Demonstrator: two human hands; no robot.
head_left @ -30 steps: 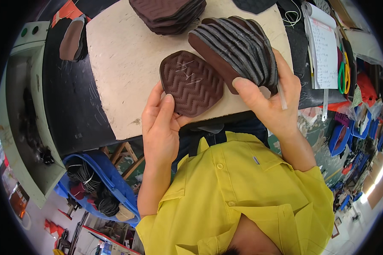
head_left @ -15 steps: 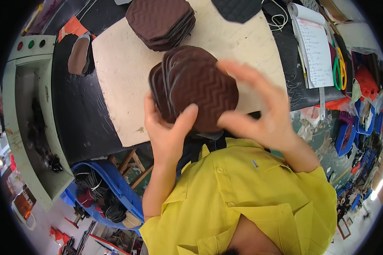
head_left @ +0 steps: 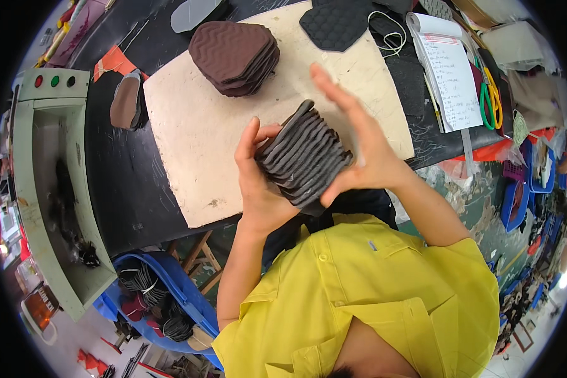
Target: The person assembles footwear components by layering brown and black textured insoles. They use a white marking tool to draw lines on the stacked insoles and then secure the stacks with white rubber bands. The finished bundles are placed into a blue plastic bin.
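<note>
A stack of quilted padded pieces [head_left: 305,157] is tilted between my hands above the near side of the pale board [head_left: 195,157], its many dark grey edges facing up. My left hand [head_left: 261,186] is closed round the left side of the stack, its thumb hidden behind or under it. My right hand [head_left: 368,148] is spread, fingers stretched out past the stack, with the palm and thumb against the stack's right end. Beyond my hands, a second stack of brown quilted pieces [head_left: 233,53] with zigzag stitching lies on the board.
A black quilted piece [head_left: 334,26] overlaps the board's far edge. To the right lie a notepad [head_left: 447,79] and scissors [head_left: 488,101]. A brown insole-shaped piece [head_left: 126,101] is on the black table at left, beside a grey-green metal box [head_left: 75,189]. A blue tub [head_left: 176,283] stands below.
The stack in my hands has turned from its flat brown face to its layered edges. My right hand has shifted left, still with fingers spread.
</note>
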